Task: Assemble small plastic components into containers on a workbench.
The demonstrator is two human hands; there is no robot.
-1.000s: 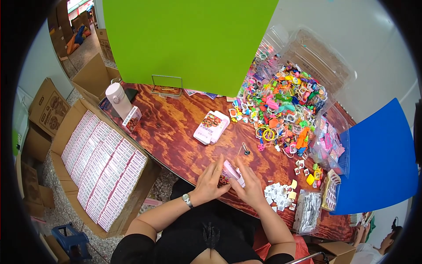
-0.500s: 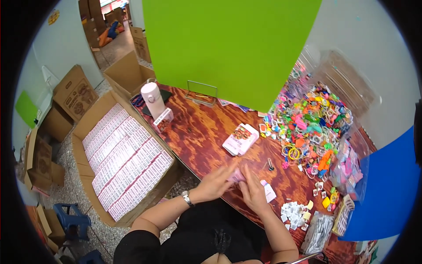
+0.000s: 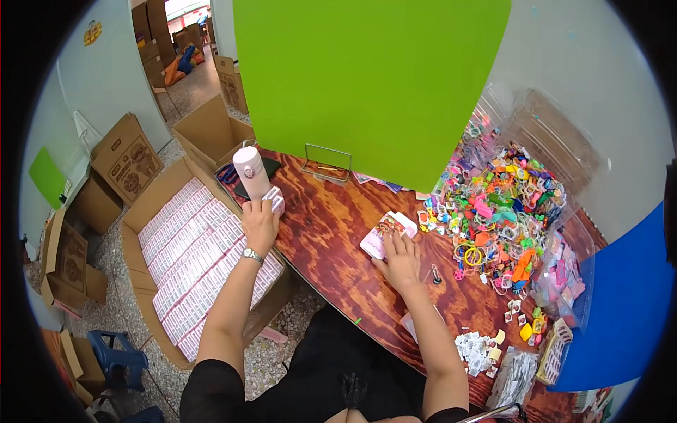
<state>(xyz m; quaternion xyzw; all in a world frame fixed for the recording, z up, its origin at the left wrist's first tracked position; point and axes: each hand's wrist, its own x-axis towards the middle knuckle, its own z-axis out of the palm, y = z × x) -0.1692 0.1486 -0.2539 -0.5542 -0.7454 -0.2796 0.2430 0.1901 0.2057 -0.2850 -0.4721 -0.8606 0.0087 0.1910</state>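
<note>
Pink cartons (image 3: 375, 240), right of the bottle (image 3: 251, 171): right hand (image 3: 403, 268) now over them, fingers loosely extended; left hand (image 3: 260, 227) has parted to the small box (image 3: 277, 201) beside the bottle, grip unclear; hands now work separately

Head-worn fisheye view, near, facing down over hands (image 3: 261, 227) (image 3: 402, 264) and tabletop (image 3: 321, 243)

On the table (image 3: 310, 247), the bottle (image 3: 252, 173) stands left, trinkets (image 3: 502, 204) heaped right, cartons (image 3: 372, 244) between.
</note>
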